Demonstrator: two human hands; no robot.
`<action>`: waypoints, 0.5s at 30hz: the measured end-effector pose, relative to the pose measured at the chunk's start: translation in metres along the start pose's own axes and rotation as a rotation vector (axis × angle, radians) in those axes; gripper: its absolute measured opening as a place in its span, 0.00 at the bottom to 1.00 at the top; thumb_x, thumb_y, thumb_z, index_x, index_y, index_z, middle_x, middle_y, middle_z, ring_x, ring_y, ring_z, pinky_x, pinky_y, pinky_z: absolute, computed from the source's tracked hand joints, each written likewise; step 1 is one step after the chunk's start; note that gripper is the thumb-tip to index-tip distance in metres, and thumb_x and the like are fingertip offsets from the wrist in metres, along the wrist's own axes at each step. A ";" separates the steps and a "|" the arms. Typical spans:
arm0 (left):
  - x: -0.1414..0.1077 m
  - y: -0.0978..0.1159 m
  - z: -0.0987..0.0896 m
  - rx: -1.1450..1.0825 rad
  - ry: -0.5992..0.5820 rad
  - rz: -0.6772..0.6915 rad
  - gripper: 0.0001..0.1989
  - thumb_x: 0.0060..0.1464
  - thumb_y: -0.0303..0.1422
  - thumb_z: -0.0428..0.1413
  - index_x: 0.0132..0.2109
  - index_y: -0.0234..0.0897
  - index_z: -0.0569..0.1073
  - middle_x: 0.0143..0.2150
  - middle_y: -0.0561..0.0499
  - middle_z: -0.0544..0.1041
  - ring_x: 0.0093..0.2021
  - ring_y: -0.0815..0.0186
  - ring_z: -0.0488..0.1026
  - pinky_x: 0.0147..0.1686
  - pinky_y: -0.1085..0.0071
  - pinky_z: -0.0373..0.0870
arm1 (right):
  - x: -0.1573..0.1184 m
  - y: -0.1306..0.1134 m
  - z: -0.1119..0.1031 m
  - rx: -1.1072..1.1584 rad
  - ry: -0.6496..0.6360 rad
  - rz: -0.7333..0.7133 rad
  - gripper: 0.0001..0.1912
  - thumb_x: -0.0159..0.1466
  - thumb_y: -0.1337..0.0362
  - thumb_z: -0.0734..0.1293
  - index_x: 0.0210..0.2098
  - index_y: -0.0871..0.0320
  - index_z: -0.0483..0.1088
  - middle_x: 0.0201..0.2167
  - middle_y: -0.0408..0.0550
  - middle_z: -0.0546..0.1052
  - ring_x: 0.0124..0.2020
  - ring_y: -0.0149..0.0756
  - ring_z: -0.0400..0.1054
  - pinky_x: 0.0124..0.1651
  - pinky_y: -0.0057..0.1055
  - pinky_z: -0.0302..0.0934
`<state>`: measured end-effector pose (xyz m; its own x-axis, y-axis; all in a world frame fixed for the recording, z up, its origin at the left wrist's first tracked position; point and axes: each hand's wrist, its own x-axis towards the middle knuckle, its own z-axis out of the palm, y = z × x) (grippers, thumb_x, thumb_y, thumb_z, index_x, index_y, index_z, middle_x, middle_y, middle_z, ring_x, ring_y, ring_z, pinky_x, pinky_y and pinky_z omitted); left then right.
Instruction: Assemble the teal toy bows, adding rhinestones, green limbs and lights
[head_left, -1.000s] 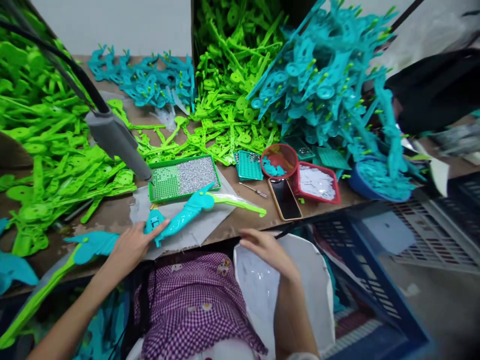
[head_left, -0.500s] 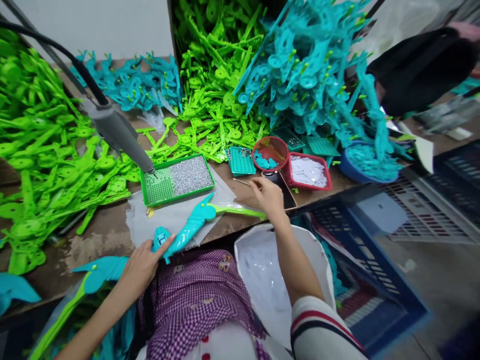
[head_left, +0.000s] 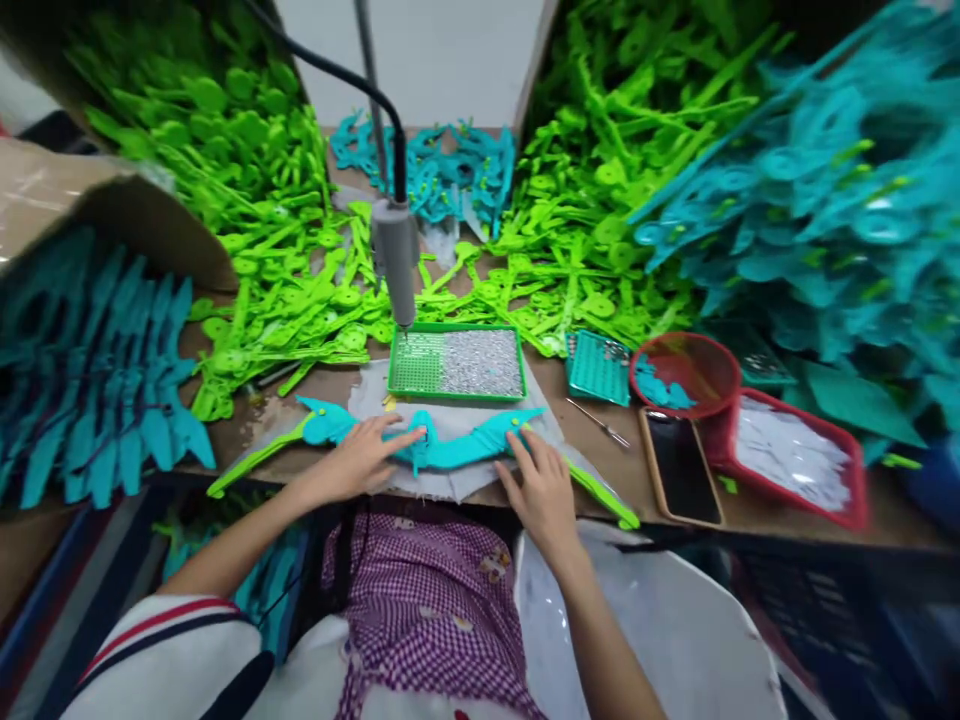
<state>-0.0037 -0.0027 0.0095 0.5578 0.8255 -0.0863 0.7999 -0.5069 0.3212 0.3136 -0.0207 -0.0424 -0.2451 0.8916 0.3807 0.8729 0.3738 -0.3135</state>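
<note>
A long teal plastic part with a pale-green arm hinged at each end lies across the white cloth at the bench's front edge. A small upright teal piece stands at its middle. My left hand holds the left half, index finger stretched to that middle piece. My right hand grips the right end loosely, fingertips on its top near the green pivot, thumb at the lower edge. Behind the part sits a green perforated tray half covered with small metal pieces. A grey electric screwdriver hangs with its tip over the tray.
A thin metal tool lies right of the cloth, beside a phone. Further right are a teal tray, a red bowl and a red tray of white slips. Green parts and teal parts are heaped around.
My right hand has let go of the thin metal tool and come left onto the teal part. The part now lies straighter across the cloth. The view has swung left.
</note>
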 end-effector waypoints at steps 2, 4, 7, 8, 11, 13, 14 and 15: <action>-0.017 -0.029 -0.016 -0.022 0.165 -0.175 0.21 0.62 0.31 0.47 0.60 0.41 0.69 0.58 0.43 0.69 0.55 0.59 0.69 0.55 0.63 0.67 | 0.000 0.002 0.002 0.016 0.044 -0.007 0.21 0.68 0.56 0.60 0.57 0.56 0.68 0.55 0.59 0.73 0.56 0.47 0.68 0.55 0.47 0.63; -0.033 -0.064 -0.035 0.067 0.278 -0.450 0.18 0.63 0.32 0.44 0.53 0.36 0.73 0.50 0.42 0.76 0.50 0.59 0.73 0.52 0.64 0.69 | 0.001 0.001 -0.004 0.080 0.095 -0.002 0.19 0.68 0.58 0.61 0.56 0.55 0.69 0.53 0.58 0.74 0.54 0.46 0.69 0.53 0.46 0.65; -0.039 -0.111 -0.058 0.242 0.167 -0.703 0.18 0.60 0.30 0.45 0.51 0.31 0.74 0.48 0.38 0.77 0.48 0.54 0.74 0.49 0.62 0.69 | 0.009 -0.017 -0.015 0.211 0.138 0.010 0.15 0.67 0.62 0.62 0.53 0.53 0.71 0.50 0.56 0.76 0.52 0.44 0.71 0.53 0.44 0.67; -0.037 -0.122 -0.062 0.289 0.097 -0.714 0.18 0.59 0.29 0.45 0.51 0.29 0.74 0.48 0.37 0.77 0.49 0.52 0.74 0.48 0.62 0.69 | 0.013 -0.026 -0.016 0.250 0.137 0.002 0.15 0.67 0.63 0.63 0.52 0.52 0.71 0.50 0.55 0.76 0.51 0.43 0.71 0.52 0.44 0.68; -0.026 -0.135 -0.069 0.392 -0.074 -0.683 0.19 0.60 0.26 0.43 0.50 0.27 0.74 0.46 0.34 0.77 0.50 0.49 0.73 0.47 0.60 0.69 | 0.022 -0.050 -0.015 0.307 0.107 -0.055 0.13 0.67 0.64 0.62 0.50 0.52 0.73 0.48 0.55 0.77 0.49 0.43 0.73 0.50 0.43 0.70; -0.020 -0.136 -0.071 0.408 -0.130 -0.660 0.18 0.59 0.27 0.43 0.49 0.27 0.75 0.45 0.33 0.78 0.49 0.49 0.74 0.46 0.61 0.69 | 0.024 -0.060 -0.012 0.319 0.075 -0.079 0.13 0.67 0.64 0.62 0.48 0.53 0.74 0.48 0.55 0.78 0.48 0.43 0.74 0.48 0.42 0.71; -0.019 -0.136 -0.074 0.402 -0.146 -0.648 0.17 0.59 0.28 0.44 0.48 0.27 0.75 0.45 0.34 0.78 0.48 0.50 0.74 0.45 0.62 0.68 | 0.023 -0.062 -0.011 0.329 0.060 -0.080 0.12 0.67 0.64 0.62 0.47 0.53 0.74 0.47 0.54 0.78 0.47 0.42 0.75 0.48 0.41 0.71; -0.018 -0.135 -0.078 0.393 -0.158 -0.637 0.16 0.59 0.29 0.46 0.48 0.28 0.75 0.45 0.35 0.78 0.47 0.52 0.74 0.44 0.64 0.68 | 0.021 -0.064 -0.011 0.342 0.045 -0.077 0.12 0.68 0.65 0.61 0.47 0.53 0.74 0.47 0.54 0.78 0.46 0.42 0.75 0.47 0.40 0.72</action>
<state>-0.1393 0.0705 0.0414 -0.0361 0.9577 -0.2856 0.9811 -0.0205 -0.1925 0.2573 -0.0285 -0.0044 -0.2788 0.8482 0.4503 0.6588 0.5101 -0.5530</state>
